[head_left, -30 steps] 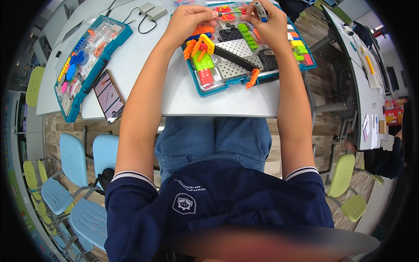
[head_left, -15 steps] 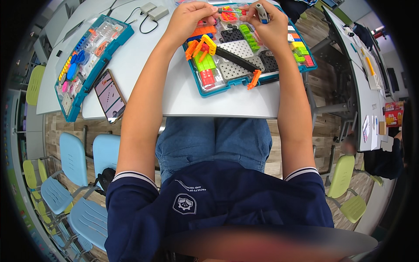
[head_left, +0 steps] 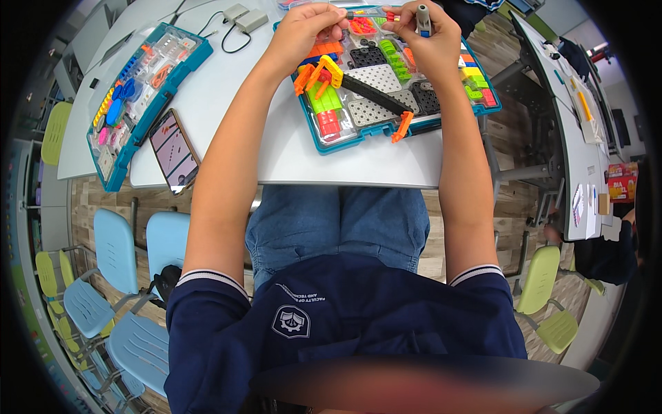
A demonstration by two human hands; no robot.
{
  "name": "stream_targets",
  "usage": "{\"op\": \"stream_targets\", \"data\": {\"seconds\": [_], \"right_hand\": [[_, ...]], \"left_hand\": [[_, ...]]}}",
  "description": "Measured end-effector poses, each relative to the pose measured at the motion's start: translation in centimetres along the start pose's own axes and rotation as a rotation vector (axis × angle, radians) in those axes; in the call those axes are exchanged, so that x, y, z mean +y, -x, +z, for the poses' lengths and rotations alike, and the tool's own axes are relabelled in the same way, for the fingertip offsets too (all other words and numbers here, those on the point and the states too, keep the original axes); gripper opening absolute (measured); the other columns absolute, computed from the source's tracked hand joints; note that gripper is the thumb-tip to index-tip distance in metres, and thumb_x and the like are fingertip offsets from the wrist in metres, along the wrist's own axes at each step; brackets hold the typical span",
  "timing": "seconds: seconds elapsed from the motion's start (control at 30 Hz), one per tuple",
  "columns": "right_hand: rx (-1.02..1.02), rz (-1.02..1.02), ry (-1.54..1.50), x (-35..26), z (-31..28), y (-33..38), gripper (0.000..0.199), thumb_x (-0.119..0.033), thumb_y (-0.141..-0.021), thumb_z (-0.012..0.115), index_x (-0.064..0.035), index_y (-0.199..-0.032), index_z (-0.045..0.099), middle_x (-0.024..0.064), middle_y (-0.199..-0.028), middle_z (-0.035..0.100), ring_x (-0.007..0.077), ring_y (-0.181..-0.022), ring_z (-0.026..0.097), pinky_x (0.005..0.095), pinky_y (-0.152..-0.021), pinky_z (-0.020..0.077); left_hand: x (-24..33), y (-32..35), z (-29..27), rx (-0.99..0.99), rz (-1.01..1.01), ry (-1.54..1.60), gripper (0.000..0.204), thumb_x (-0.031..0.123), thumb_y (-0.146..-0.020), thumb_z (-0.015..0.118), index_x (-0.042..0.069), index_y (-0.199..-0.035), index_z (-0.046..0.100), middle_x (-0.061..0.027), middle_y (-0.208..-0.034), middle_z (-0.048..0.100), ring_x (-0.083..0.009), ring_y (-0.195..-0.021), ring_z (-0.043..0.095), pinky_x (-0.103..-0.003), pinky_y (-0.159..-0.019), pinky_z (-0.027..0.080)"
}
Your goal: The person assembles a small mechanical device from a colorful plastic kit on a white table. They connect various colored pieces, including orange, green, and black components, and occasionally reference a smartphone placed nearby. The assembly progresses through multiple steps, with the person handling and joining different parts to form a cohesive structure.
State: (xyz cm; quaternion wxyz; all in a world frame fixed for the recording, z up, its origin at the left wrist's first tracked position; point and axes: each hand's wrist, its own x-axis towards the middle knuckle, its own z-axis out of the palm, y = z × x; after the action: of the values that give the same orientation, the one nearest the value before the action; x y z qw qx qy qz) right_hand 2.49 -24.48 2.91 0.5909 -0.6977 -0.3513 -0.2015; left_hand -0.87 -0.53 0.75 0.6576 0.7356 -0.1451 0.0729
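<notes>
My left hand is closed, fingertips pinching one end of a thin metal rod with a dark end. My right hand is closed too; its fingertips hold a small red piece at the rod's other end. A grey tool handle with a bit of blue also sticks up from the right hand; its kind is unclear. Below both hands lies a teal-edged kit case full of building parts. On it rests a black beam with yellow and orange joint pieces.
A second teal case with small parts lies at the left, beside a phone with a lit screen. Grey adapters with a cable sit at the back. Blue chairs stand at left. At right is another table, with a person beside it.
My right hand has shifted slightly right, and the grey handle in it has turned more upright. The left hand still pinches the rod, barely moved.
</notes>
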Motion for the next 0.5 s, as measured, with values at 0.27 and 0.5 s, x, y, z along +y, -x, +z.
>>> {"op": "stream_targets", "data": {"seconds": [0.27, 0.5], "right_hand": [[-0.014, -0.196, 0.294, -0.6, -0.5, -0.3, 0.020, 0.012, -0.070, 0.072, -0.0035, -0.077, 0.061, 0.0073, -0.082, 0.072, 0.0174, -0.075, 0.066, 0.0309, -0.067, 0.0499], [-0.002, -0.041, 0.238, 0.4, -0.6, 0.0, 0.017, 0.008, -0.073, 0.075, -0.0026, -0.083, 0.066, 0.0065, -0.082, 0.072, 0.0156, -0.073, 0.065, 0.0304, -0.068, 0.0503]], "left_hand": [[-0.1, 0.0, 0.1, 0.010, -0.002, -0.017, 0.025, 0.029, -0.104, 0.059, 0.008, -0.096, 0.070, 0.0051, -0.074, 0.061, -0.0021, -0.072, 0.051, -0.019, -0.068, 0.038], [1.0, 0.7, 1.3, -0.047, 0.042, 0.114, 0.024, 0.028, -0.104, 0.063, 0.006, -0.100, 0.071, 0.0036, -0.081, 0.063, -0.0026, -0.078, 0.058, -0.020, -0.079, 0.049]]}}
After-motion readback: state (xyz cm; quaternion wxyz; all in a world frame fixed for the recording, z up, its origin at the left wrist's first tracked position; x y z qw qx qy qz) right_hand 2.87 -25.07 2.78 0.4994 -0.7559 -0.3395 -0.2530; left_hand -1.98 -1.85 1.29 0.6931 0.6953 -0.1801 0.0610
